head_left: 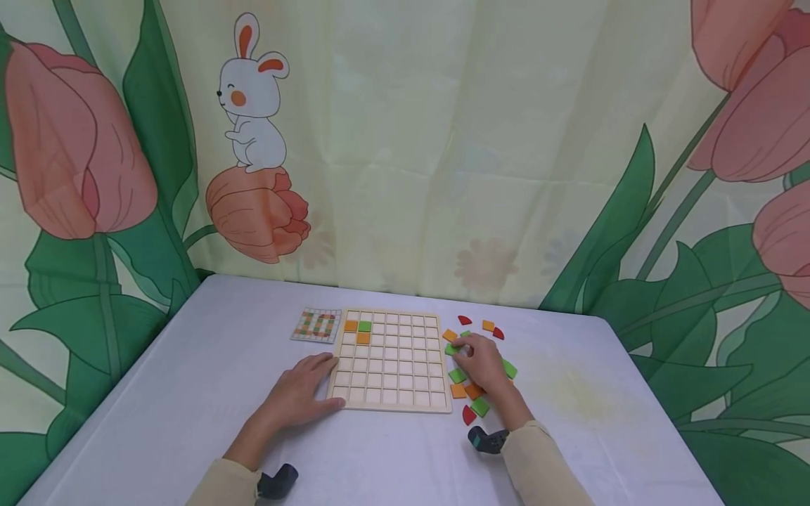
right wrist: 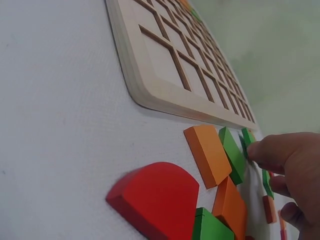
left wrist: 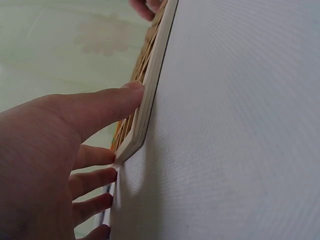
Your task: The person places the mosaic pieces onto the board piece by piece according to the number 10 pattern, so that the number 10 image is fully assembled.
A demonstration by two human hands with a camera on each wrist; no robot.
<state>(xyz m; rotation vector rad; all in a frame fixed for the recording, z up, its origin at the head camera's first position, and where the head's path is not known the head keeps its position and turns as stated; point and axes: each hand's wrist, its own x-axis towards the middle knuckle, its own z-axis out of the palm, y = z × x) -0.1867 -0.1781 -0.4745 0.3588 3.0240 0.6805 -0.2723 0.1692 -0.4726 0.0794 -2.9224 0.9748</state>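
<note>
A wooden grid board (head_left: 392, 410) lies flat on the table, with two orange square tiles (head_left: 363, 339) and a green square tile (head_left: 365, 326) in its upper left cells. My left hand (head_left: 300, 393) rests spread at the board's lower left corner. In the left wrist view its thumb (left wrist: 131, 92) touches the board's edge, the other fingers lying extended along the side. My right hand (head_left: 482, 360) is over the loose pieces right of the board. Its bent fingers and thumb meet a green tile (right wrist: 247, 136); whether they pinch it is hidden.
A small pattern card (head_left: 316, 325) lies left of the board. Red quarter-round pieces (head_left: 469, 415), orange tiles (head_left: 458, 391) and green tiles (head_left: 480, 407) are scattered on the right, partly under my right hand. A printed curtain (head_left: 405, 176) hangs behind the table.
</note>
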